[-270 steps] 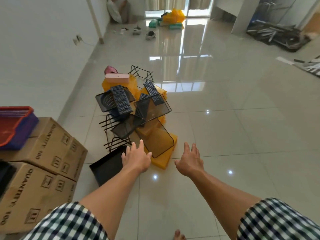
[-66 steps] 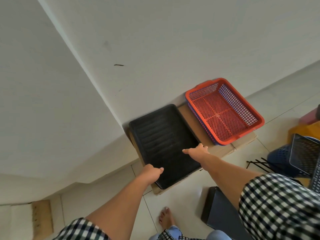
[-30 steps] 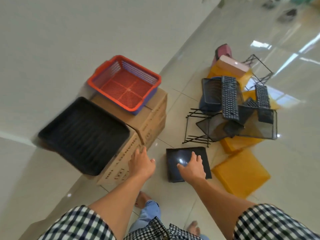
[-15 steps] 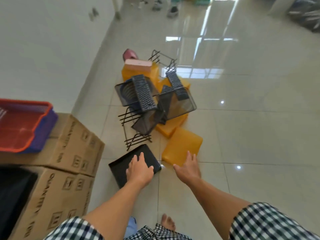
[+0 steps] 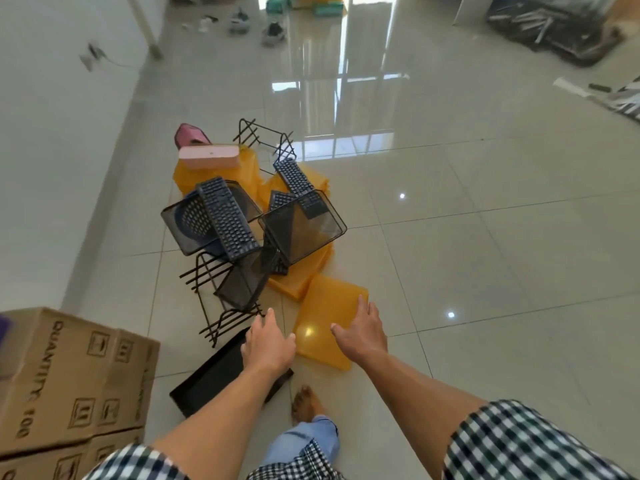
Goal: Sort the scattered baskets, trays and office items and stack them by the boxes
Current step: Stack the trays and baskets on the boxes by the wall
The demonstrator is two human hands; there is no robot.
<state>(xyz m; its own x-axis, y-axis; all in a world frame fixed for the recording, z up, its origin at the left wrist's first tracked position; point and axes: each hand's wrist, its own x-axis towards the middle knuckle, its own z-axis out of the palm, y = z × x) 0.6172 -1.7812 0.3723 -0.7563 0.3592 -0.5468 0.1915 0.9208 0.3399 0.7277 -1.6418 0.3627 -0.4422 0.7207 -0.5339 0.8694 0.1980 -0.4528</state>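
So both hands are loose and empty — left hand (image 5: 268,344) over the black tray (image 5: 214,379) on the floor (image 5: 485,271) near the cardboard boxes (image 5: 69,372), right hand (image 5: 360,332) over the yellow tray (image 5: 325,306) just beside it, with the mesh baskets (image 5: 304,230) piled behind.

Both hands (image 5: 268,346) over floor trays (image 5: 327,318)

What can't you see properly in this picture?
Head view:
- Flat black plastic tray: the left hand and forearm cover one side.
- Brown cardboard boxes: cut off by the left and bottom edges.
- Dark blue plastic basket: mostly hidden under the black mesh tray and black keyboard.
- Shoes by the far wall: too small and blurred.
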